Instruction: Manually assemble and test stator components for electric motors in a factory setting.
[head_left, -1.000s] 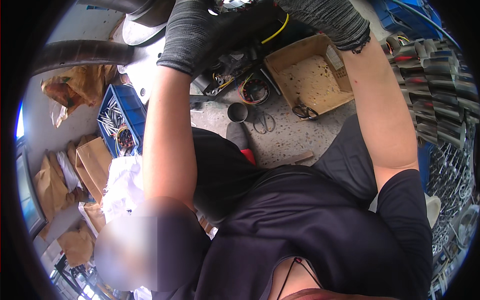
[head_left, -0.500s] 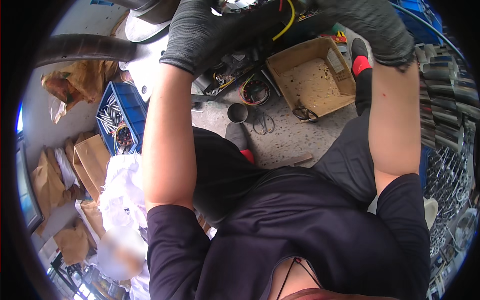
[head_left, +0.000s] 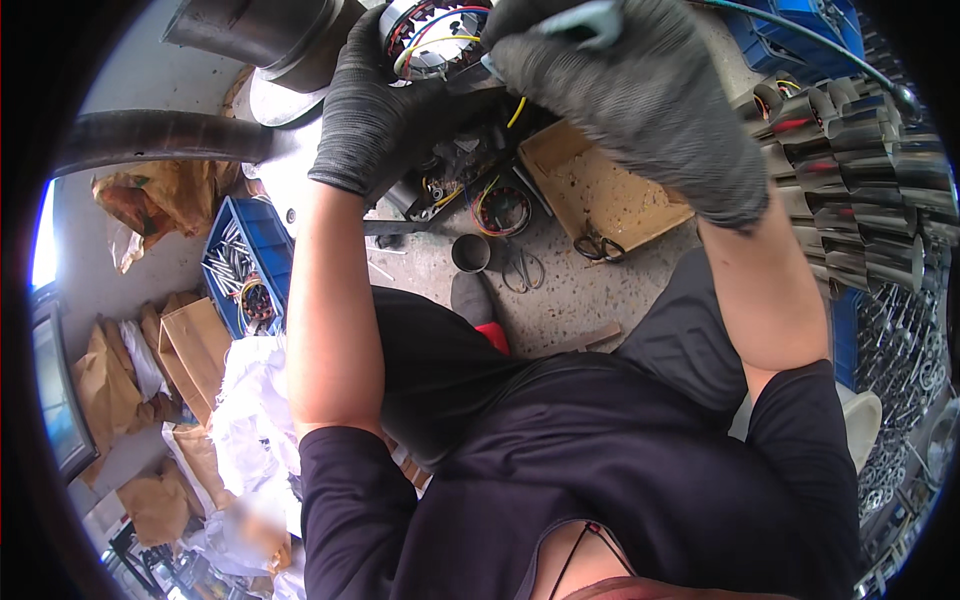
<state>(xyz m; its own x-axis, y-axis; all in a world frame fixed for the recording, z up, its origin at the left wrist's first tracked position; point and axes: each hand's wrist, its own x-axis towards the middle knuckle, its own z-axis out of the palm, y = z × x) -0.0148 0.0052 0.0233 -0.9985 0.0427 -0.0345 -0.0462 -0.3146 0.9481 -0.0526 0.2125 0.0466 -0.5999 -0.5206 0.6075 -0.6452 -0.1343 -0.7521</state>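
Both my hands wear dark grey gloves and are raised at the top of the head view. My left hand (head_left: 375, 110) grips a round motor stator (head_left: 432, 35) with coloured wires coming off it. My right hand (head_left: 640, 95) is closed around a grey-handled tool (head_left: 590, 18), its tip against the stator's wires. A yellow wire (head_left: 517, 112) hangs below between the two hands. My forearms run down to my dark shirt.
On the floor lie a cardboard box (head_left: 610, 195) with scissors (head_left: 594, 245), a second stator (head_left: 502, 210), a small dark cup (head_left: 470, 252) and a blue crate (head_left: 245, 265) of metal parts. Shiny metal pieces (head_left: 860, 170) are stacked at right. Brown bags (head_left: 150, 365) lie left.
My right hand has moved left and closer to the camera, onto the stator that my left hand holds. The view has shifted slightly; my left hand stays on the stator.
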